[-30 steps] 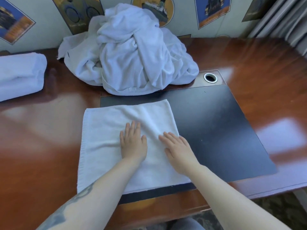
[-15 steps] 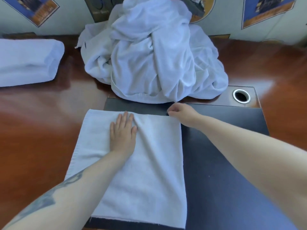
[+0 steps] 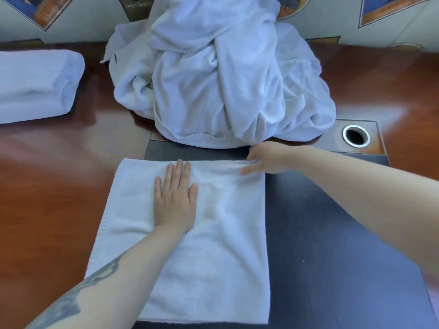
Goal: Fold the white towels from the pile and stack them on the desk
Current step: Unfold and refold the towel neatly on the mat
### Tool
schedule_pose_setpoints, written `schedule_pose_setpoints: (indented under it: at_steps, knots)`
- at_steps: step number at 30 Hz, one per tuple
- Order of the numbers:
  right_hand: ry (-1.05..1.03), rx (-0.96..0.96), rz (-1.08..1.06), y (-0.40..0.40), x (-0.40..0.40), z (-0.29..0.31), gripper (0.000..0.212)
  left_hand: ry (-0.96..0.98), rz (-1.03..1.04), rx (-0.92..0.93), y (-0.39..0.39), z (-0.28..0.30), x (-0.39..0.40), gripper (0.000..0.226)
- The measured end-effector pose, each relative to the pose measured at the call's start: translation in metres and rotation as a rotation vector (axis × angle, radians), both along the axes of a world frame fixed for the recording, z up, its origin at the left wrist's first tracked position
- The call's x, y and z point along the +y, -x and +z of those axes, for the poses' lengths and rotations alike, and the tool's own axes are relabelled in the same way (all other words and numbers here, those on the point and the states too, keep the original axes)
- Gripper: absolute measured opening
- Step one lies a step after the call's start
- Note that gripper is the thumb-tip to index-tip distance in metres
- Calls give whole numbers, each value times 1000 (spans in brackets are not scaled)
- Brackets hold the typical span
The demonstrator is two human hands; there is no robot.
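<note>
A white towel [image 3: 213,233] lies flat in front of me, partly on the dark desk pad [image 3: 332,233]. My left hand [image 3: 174,198] presses flat on its upper middle, fingers straight. At the towel's far right corner my right hand [image 3: 263,160] pinches the edge, which is lifted slightly. Behind them a big heap of unfolded white towels [image 3: 213,74] is piled against the wall. A folded white towel stack [image 3: 35,84] sits at the far left of the desk.
The glossy brown wooden desk [image 3: 47,186] extends left and right. A round metal cable grommet [image 3: 355,136] sits right of the pile. Posters hang on the wall behind.
My right hand left the towel's middle, reached to the far right corner and took hold of the edge. My left hand slid forward on the towel. The view tilted closer.
</note>
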State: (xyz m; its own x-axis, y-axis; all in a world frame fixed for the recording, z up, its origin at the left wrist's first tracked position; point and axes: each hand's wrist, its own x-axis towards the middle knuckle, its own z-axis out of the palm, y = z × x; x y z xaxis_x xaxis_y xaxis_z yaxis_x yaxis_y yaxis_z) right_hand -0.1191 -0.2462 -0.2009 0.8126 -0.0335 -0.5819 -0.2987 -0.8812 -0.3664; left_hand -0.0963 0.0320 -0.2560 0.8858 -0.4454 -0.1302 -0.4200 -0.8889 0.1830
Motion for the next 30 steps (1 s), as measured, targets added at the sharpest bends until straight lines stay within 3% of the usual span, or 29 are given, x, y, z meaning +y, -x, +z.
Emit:
schedule_pose_setpoints:
  at_steps: [4, 7, 9, 11, 13, 17, 19, 21, 25, 30]
  knots:
    - [125, -188, 115, 1, -3, -3, 58, -5, -10, 3, -1, -1, 1, 59]
    - [154, -247, 129, 10, 0, -11, 47, -12, -11, 6, -2, -3, 1, 58]
    - [-26, -301, -145, 22, 8, -15, 44, -24, -5, 5, -6, -4, -1, 58]
    - [-238, -505, -582, 42, 29, -15, 48, -29, 1, 15, -11, -3, -4, 57]
    - [-187, -716, -836, 72, 60, -15, 43, -32, 2, 24, -15, -3, -6, 57]
    - [81, -778, -596, 154, 143, -37, 40, 80, -8, 16, -15, 5, -12, 56]
    - [213, -710, -425, 184, 176, -48, 52, 185, -124, -1, -8, 10, -24, 58]
    - [313, -592, -329, 197, 190, -54, 61, 157, -304, 0, 5, 11, -36, 61]
    - [409, -427, -380, 203, 190, -55, 69, -31, -407, 21, 22, -3, -43, 67]
    - [445, -372, -404, 210, 195, -50, 71, -62, -407, 33, 20, -4, -45, 69]
